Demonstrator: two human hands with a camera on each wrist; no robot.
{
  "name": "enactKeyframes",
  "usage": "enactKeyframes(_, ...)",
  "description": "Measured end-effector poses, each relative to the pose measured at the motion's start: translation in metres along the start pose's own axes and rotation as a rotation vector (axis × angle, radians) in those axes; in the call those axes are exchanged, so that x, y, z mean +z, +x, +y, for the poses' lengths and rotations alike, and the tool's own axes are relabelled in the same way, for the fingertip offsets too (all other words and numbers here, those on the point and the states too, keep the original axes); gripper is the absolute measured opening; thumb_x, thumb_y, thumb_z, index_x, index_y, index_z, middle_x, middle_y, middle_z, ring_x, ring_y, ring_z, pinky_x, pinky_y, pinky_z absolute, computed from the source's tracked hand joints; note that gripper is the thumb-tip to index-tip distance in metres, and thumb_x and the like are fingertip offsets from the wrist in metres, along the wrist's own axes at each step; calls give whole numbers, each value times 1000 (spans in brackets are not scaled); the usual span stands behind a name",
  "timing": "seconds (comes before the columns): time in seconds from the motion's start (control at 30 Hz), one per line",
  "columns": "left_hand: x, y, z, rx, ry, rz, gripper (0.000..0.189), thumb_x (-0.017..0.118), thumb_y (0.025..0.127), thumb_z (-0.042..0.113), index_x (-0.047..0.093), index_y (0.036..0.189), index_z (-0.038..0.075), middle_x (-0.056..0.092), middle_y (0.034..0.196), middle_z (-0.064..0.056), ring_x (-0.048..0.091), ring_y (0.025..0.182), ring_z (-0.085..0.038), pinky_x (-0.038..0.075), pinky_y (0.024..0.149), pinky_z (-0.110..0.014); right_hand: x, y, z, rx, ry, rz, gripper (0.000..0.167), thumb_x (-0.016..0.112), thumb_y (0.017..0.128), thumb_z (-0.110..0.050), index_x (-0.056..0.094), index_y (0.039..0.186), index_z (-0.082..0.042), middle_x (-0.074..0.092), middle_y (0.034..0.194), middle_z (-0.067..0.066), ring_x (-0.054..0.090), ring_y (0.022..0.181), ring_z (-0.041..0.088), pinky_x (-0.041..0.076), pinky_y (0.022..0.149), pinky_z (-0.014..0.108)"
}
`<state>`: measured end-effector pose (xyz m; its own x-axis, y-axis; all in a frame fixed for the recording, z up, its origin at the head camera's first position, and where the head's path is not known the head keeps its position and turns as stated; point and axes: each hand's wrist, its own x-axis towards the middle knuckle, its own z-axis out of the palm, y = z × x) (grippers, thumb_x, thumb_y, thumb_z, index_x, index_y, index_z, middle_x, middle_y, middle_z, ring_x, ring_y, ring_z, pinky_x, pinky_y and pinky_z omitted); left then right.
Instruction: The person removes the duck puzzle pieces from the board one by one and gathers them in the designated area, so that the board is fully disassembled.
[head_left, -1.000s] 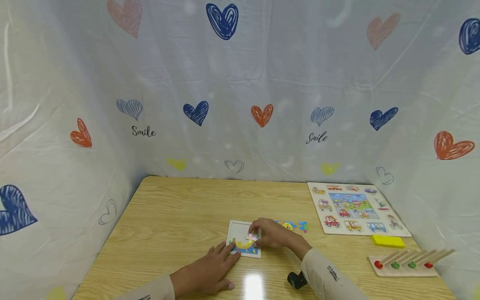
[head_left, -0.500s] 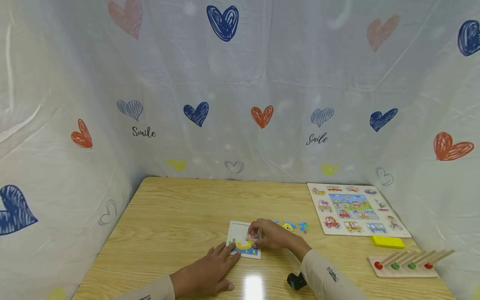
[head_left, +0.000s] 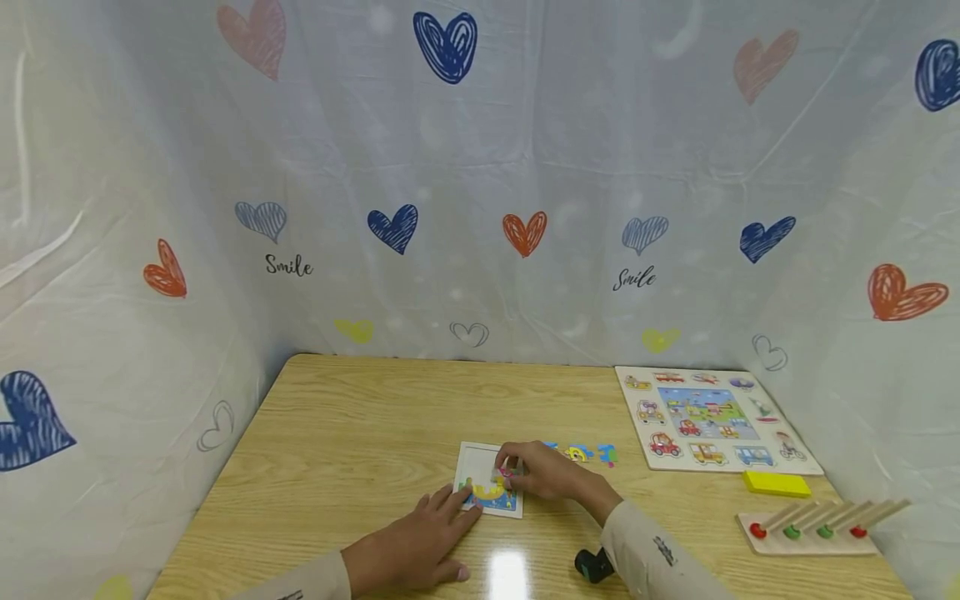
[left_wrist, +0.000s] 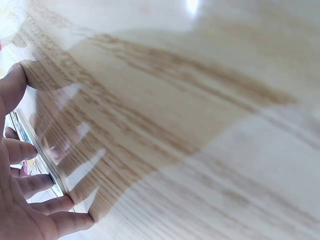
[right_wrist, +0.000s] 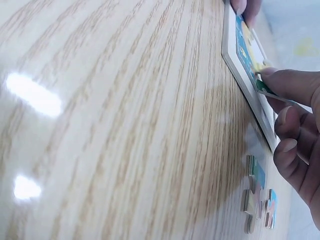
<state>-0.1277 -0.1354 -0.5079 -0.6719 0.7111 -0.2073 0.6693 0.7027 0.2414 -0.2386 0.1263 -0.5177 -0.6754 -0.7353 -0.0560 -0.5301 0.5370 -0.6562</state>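
Note:
A small jigsaw board (head_left: 472, 457) with a pale frame lies on the table, its near part filled with blue and yellow picture pieces. My left hand (head_left: 420, 537) rests with spread fingers on its near left edge; in the left wrist view those fingers (left_wrist: 35, 185) touch the frame. At the board's right side, my right hand (head_left: 547, 471) pinches a jigsaw piece (right_wrist: 267, 90) between thumb and fingers, tilted over the board. Its picture is mostly hidden by the fingers. Several loose jigsaw pieces (head_left: 577, 452) lie just beyond the right hand.
A larger vehicle picture puzzle (head_left: 705, 417) lies at the back right, with a yellow block (head_left: 776, 483) before it. Nearer stands a wooden rack (head_left: 810, 533) with slanted pegs. A black object (head_left: 592, 565) sits by the right sleeve. Heart-print curtains surround the table (head_left: 360, 417).
The piece in my right hand has turned and tilted, with more of its pink part showing now. My right hand has shifted only slightly; the left hand stays on the board.

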Motion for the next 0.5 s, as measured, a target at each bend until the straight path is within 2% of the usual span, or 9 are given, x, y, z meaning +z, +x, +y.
enactKeyframes(0.3,1,0,-1,3,18,6,78,48,99,60,30,157,12,24,163,-19,31,146,-48,43,106,-62,0,0,-1,-40,17,9,13,66,99,-17,65,112,-20,65,94,-7,54,70,1,48,66,21)
enactKeyframes(0.5,1,0,-1,9,28,16,77,48,99,60,30,157,12,24,164,-19,31,146,-48,44,104,-62,0,-1,-2,-57,20,20,13,65,99,-18,65,112,-20,65,96,-6,56,77,1,49,69,21)
